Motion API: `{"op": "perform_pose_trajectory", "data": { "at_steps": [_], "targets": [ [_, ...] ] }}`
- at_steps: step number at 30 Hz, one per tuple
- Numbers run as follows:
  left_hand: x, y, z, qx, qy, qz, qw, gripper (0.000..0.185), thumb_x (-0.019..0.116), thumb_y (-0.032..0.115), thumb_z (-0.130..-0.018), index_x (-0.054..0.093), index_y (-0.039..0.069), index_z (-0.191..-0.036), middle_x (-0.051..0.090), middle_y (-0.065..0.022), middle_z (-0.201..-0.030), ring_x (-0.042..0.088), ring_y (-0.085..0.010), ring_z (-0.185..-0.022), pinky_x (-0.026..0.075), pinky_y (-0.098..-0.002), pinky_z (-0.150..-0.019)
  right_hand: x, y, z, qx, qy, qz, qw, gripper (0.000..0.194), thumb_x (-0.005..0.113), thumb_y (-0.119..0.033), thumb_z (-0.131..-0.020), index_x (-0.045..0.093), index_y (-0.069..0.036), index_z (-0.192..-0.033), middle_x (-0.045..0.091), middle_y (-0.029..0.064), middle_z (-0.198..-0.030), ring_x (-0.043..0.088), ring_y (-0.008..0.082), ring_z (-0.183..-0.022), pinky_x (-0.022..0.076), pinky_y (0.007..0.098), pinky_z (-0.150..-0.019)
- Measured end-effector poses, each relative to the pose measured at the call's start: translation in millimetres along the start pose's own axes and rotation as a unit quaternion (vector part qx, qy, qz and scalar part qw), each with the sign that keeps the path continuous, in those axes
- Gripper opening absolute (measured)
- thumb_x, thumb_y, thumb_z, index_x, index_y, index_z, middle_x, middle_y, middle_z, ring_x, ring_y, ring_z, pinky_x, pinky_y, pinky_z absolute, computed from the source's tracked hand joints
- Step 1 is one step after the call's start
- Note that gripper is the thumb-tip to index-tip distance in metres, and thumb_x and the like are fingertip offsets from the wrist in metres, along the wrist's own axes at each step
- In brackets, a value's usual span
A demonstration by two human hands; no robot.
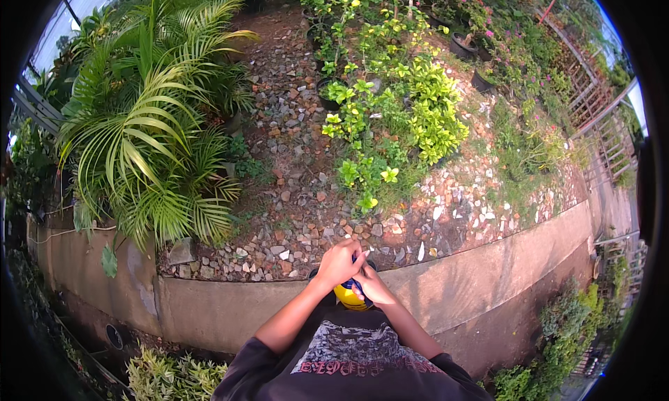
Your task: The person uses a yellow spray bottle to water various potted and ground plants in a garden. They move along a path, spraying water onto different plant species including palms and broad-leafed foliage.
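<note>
Close in front of my body is a yellow container (349,298) with a dark blue upper part, possibly a hand sprayer. My left hand (337,261) is closed over its blue top from the left, fingers bent toward the right. Against the right side, my right hand (370,282) wraps the blue part with its thumb raised beside my left hand. Both hands touch each other and cover most of the top, so its exact shape is hidden. Below the hands, the yellow body shows just ahead of my dark printed T-shirt (360,343).
A concrete path (230,304) runs across beneath me, bordering a bed of broken stones and brick pieces (292,155). A large palm (141,124) spreads at left. Leafy potted shrubs (434,113) stand ahead; flowering plants (522,82) and a fence (590,92) are at right.
</note>
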State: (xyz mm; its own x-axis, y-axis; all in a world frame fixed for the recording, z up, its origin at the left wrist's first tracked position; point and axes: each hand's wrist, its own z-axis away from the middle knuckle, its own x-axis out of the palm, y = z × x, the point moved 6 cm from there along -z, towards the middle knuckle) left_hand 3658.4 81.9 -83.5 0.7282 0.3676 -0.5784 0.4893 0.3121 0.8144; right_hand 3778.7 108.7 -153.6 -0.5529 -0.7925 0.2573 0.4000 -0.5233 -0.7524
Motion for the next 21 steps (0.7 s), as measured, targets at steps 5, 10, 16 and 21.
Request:
{"op": "perform_pose_trajectory", "data": {
  "at_steps": [5,10,16,21],
  "targets": [
    [-65,26,99,0.087,0.136,-0.031,0.986,0.022,0.07,0.019,-0.084,0.062,0.004,-0.07,0.055,-0.0097,-0.071,0.062,-0.0285,-0.068,0.05,-0.0396,-0.059,66,3,46,-0.014,-0.143,0.174,0.974,0.016,0.047,-0.014,-0.101,0.043,-0.006,-0.114,0.051,-0.0003,-0.064,0.049,0.0079,-0.049,0.0382,0.0251,-0.042],
    [-98,43,139,0.183,0.205,-0.037,0.961,0.023,0.074,0.006,-0.078,0.059,0.005,-0.061,0.061,-0.0035,-0.068,0.063,-0.0212,-0.055,0.051,-0.0331,-0.05,104,-10,66,-0.035,-0.237,0.224,0.945,0.013,0.047,-0.01,-0.096,0.049,-0.004,-0.108,0.05,-0.0006,-0.068,0.051,0.0082,-0.057,0.0381,0.0261,-0.048],
    [-177,112,148,0.227,0.329,-0.086,0.913,0.029,0.077,0.001,-0.073,0.055,0.007,-0.055,0.055,-0.0021,-0.057,0.059,-0.0188,-0.047,0.047,-0.0333,-0.044,129,-29,62,-0.051,-0.287,0.198,0.936,0.025,0.048,-0.015,-0.099,0.043,-0.005,-0.121,0.051,0.0003,-0.072,0.05,0.0077,-0.056,0.0374,0.0239,-0.046],
    [-172,131,161,0.182,0.341,-0.158,0.909,0.033,0.075,0.002,-0.075,0.051,0.009,-0.053,0.054,-0.0019,-0.059,0.058,-0.018,-0.049,0.046,-0.032,-0.046,123,16,37,0.012,-0.325,0.206,0.923,0.042,0.052,-0.014,-0.097,0.032,-0.006,-0.133,0.052,0.0015,-0.075,0.05,0.0079,-0.055,0.0379,0.0234,-0.046]
  ]
}}
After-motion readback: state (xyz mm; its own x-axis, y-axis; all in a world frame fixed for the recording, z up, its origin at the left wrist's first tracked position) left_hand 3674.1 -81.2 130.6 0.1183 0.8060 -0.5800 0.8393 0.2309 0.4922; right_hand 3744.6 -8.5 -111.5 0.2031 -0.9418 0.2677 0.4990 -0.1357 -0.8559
